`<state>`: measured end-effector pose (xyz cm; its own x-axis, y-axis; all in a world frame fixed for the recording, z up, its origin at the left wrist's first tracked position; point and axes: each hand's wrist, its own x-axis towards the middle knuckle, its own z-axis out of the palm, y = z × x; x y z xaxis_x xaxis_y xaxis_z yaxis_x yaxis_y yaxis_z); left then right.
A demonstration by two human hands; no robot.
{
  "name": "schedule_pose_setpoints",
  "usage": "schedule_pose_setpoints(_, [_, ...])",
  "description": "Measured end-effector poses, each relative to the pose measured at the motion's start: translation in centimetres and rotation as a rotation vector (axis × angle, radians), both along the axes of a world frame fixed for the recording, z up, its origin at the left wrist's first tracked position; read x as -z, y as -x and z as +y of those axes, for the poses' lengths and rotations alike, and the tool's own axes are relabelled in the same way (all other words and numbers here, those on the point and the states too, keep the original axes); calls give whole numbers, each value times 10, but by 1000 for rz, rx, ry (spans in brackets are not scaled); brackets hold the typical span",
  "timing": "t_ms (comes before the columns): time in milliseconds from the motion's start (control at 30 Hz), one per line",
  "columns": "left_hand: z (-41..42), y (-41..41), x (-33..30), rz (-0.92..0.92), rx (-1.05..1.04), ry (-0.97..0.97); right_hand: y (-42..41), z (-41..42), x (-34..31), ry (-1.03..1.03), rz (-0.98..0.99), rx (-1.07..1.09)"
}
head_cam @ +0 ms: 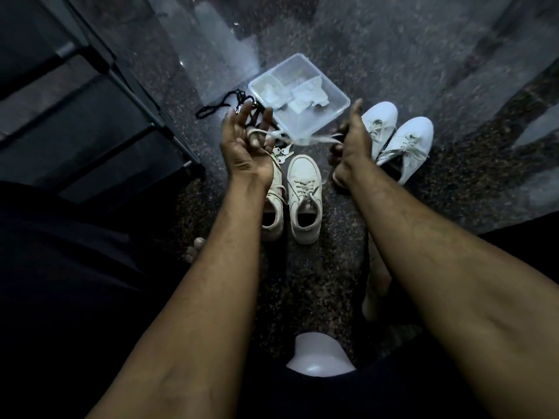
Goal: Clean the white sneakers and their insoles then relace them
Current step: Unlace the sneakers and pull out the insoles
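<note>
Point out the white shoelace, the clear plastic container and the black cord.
white shoelace [305,138], head view, stretched span between the hands.
clear plastic container [308,124], head view, bare near floor.
black cord [211,107], head view, loop on the floor.

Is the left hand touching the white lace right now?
Touching. The head view shows the white lace wrapped round a finger of the left hand.

One sneaker pair [292,198] lies on the floor [393,55]; a second pair [396,137] to its right; container [314,116] behind both.
</note>
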<state>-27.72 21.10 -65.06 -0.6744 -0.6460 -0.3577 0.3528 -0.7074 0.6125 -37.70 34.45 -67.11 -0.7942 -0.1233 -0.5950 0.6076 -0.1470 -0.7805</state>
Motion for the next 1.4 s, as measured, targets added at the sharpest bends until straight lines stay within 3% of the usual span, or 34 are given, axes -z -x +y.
schedule_pose_setpoints(100, [-13,-1,6,-56,-84,-65,2,14,7,-501,208,4])
schedule_pose_setpoints(167, [-20,-4,10,-216,-162,-27,5,24,16,-822,339,47])
schedule_pose_setpoints(233, [-16,-9,16,-437,-135,132,7,27,24,-997,427,-98])
schedule_pose_setpoints(300, [-3,-11,27,-703,52,383,2,24,33,-1137,444,-427])
schedule_pose_setpoints(367, [9,-11,41,-837,311,543,-10,21,39,-1220,451,-695])
schedule_pose_setpoints(433, [19,-12,48,-950,523,726,-22,20,41,-1300,580,-846])
schedule_pose_setpoints(533, [28,-15,58,-1050,756,995,-32,18,51,-1232,714,-1030])
schedule_pose_setpoints(733, [47,-25,86,-1106,842,1248,-41,23,64,-1149,645,-1143])
schedule_pose_setpoints(1033, [59,-36,109,-1138,606,1318,-37,27,77,-1058,571,-1020])
schedule_pose_setpoints(1200, [53,-28,105,-1176,459,1126,-27,39,79,-942,507,-801])
schedule_pose_setpoints(1300, [55,-29,107,-1173,445,1104,-33,36,80,-1031,654,-929])
schedule_pose_setpoints(1400, [54,-33,113,-1103,465,1125,-40,35,80,-1211,1040,-1101])
